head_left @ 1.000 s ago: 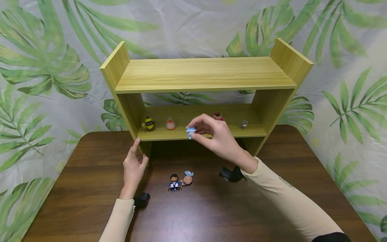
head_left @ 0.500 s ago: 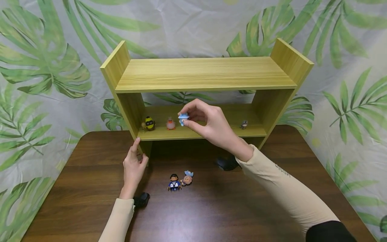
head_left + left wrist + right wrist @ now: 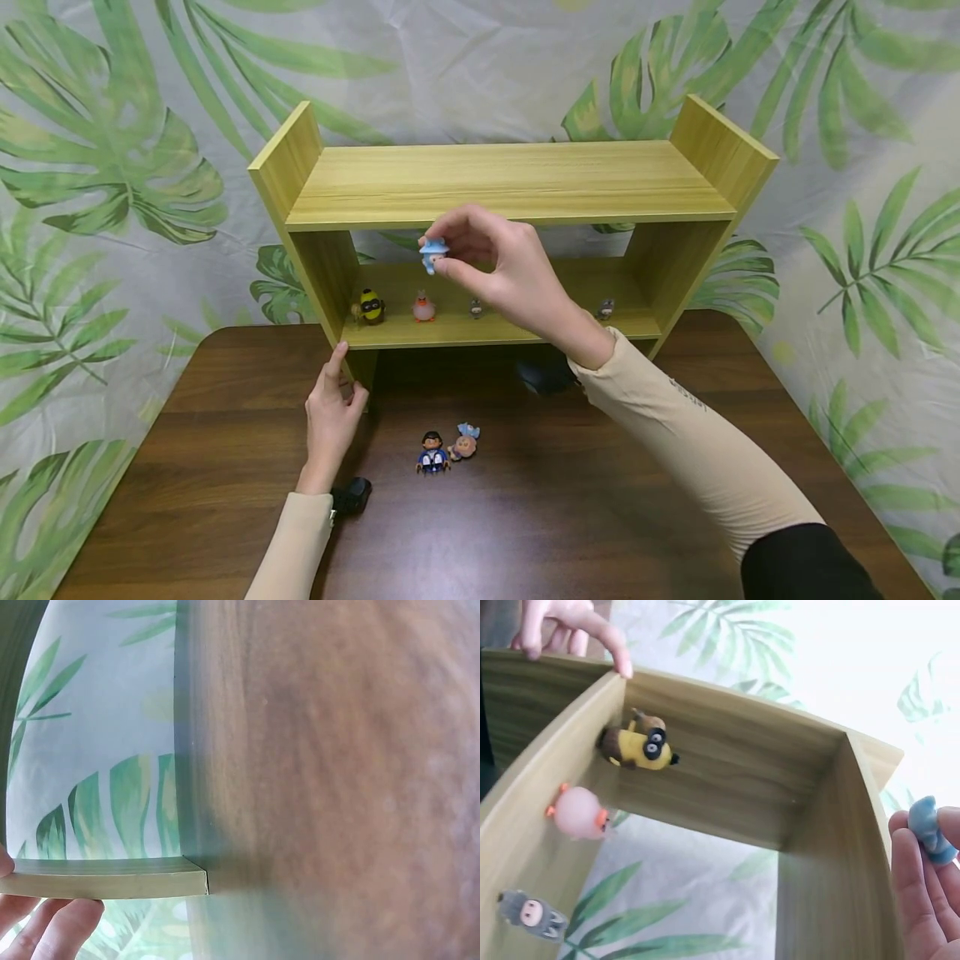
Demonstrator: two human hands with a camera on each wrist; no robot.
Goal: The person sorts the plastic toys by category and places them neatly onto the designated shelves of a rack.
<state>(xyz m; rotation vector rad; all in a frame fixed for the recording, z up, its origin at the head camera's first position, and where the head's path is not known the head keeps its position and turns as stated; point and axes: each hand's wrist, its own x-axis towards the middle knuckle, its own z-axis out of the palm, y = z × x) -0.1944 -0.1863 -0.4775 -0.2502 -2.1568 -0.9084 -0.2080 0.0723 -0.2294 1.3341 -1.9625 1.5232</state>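
Observation:
My right hand [image 3: 510, 275] pinches a small figurine with a light blue hat [image 3: 432, 253] between thumb and fingers. It is raised in front of the shelf unit, just below the front edge of the top board. The right wrist view shows the blue figurine [image 3: 928, 829] from behind the fingers. At the lower left, my left hand [image 3: 334, 417] grips the edge of the unit's side panel [image 3: 112, 883], thumb on one face and fingers on the other. On the middle board stand a yellow-and-black minion figure [image 3: 371, 307], a pink bird figure [image 3: 423, 308] and grey figures [image 3: 476, 308].
The wooden shelf unit [image 3: 510, 179] stands at the back of the dark table [image 3: 570, 517]. A figure in a blue jacket [image 3: 432, 454] and a pinkish figure with a blue top [image 3: 464, 443] lie on the table in front. Leaf-patterned cloth [image 3: 480, 75] hangs behind.
My right hand has moved up and to the left with the blue-hatted figurine, from the middle board's edge towards the top board. My left hand has stayed on the side panel.

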